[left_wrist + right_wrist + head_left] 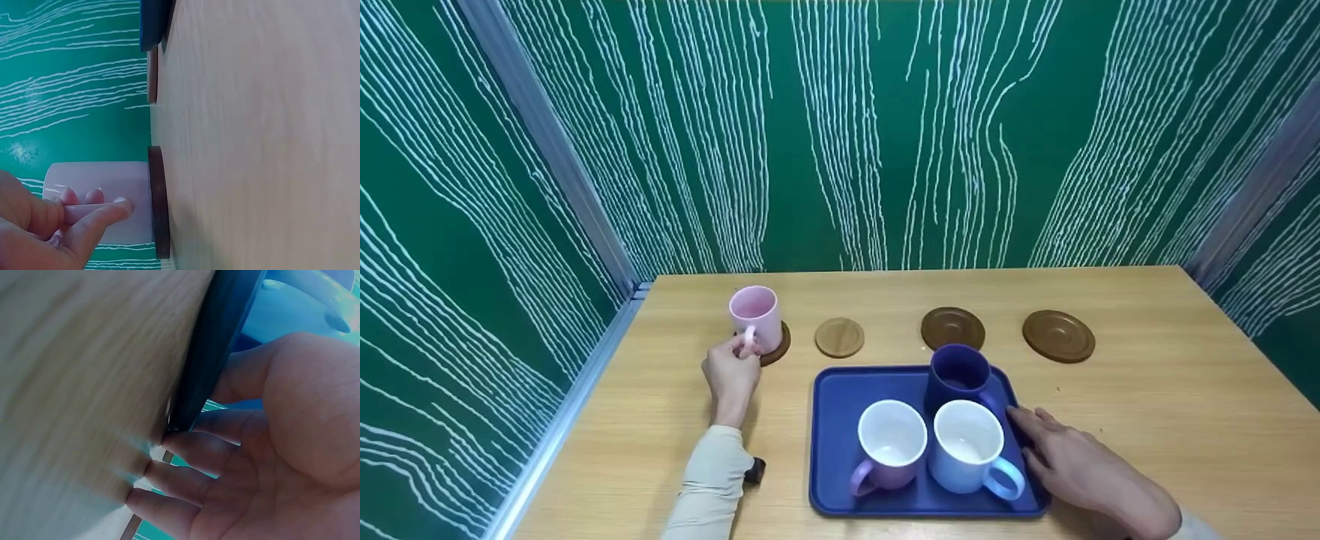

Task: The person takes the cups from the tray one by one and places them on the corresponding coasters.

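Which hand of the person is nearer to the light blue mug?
Right. The right hand rests at the right edge of the tray, close to the light blue mug; the left hand is beyond the tray's left side, holding the pink mug.

Even light, soft shadows on the counter; the left wrist view catches glare on the wall, the right looks smeary.

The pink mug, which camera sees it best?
The head view, because it shows the pink mug with its open top and the left hand gripping its handle. The left wrist view shows its side, partly covered by fingers. The right wrist view doesn't show it.
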Demonstrator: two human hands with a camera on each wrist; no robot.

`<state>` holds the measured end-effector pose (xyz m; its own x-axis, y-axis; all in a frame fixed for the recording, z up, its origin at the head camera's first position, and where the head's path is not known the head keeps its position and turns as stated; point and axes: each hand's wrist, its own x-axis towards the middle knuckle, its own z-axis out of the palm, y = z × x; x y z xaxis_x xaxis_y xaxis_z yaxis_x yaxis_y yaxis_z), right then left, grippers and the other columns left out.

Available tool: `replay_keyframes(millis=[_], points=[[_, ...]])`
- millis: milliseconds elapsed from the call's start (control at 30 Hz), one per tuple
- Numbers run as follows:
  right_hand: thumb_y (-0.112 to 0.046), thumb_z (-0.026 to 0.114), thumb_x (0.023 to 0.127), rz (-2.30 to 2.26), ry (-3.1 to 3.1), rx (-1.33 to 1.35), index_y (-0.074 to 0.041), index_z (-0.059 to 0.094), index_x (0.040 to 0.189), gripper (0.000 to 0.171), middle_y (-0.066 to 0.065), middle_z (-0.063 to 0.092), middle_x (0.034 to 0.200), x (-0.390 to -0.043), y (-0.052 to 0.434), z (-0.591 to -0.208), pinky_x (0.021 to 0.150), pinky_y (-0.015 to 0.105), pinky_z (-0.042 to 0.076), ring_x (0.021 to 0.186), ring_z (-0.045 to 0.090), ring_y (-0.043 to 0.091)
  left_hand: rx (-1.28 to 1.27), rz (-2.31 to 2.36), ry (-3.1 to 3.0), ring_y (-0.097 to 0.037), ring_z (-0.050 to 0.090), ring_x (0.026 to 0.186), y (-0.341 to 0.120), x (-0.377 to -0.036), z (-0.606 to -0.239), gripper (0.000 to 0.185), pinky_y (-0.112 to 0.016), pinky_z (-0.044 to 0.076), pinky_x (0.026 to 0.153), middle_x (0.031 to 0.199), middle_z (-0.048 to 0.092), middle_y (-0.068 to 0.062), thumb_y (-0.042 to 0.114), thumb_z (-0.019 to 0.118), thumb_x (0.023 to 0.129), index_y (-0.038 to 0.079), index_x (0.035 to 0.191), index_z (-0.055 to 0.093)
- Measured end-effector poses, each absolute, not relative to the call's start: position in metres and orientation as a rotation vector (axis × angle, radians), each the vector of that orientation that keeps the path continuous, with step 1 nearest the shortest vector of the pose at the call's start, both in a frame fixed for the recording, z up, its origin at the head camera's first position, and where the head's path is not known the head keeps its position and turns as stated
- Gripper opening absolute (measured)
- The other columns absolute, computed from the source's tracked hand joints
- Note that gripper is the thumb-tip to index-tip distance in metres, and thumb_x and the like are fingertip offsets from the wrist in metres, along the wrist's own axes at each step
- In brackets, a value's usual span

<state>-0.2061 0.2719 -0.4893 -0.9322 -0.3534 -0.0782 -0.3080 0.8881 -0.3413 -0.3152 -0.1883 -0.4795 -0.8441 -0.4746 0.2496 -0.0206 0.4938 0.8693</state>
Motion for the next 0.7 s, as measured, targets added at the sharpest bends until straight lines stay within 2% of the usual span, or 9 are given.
replay_keyframes(millis=[300,700], points=[[-0.019,0.063,0.100,-0.480,2.905,-0.483,-0.003,0.044,0.156,0.061,0.032,0.047,0.152,-0.2060,0.2704,-0.4882,0.104,0.071,0.043,0.140,0.044,0.053,0.413,-1.334,-2.267,-0.025,0.066,0.083,-0.1899,-0.3168,-0.4824,0.023,-0.039,0.051,0.081,0.077,0.076,-0.002,-0.002,0.060,0.086,0.006,0.085,0.082],[-0.017,0.064,0.099,-0.491,2.931,-0.530,-0.002,0.046,0.154,0.060,0.028,0.049,0.152,-0.2060,0.2720,-0.4898,0.105,0.070,0.043,0.140,0.045,0.053,0.417,-1.316,-2.309,-0.025,0.065,0.081,-0.1922,-0.3166,-0.4798,0.022,-0.034,0.048,0.071,0.079,0.076,-0.002,-0.001,0.062,0.085,0.007,0.088,0.082]])
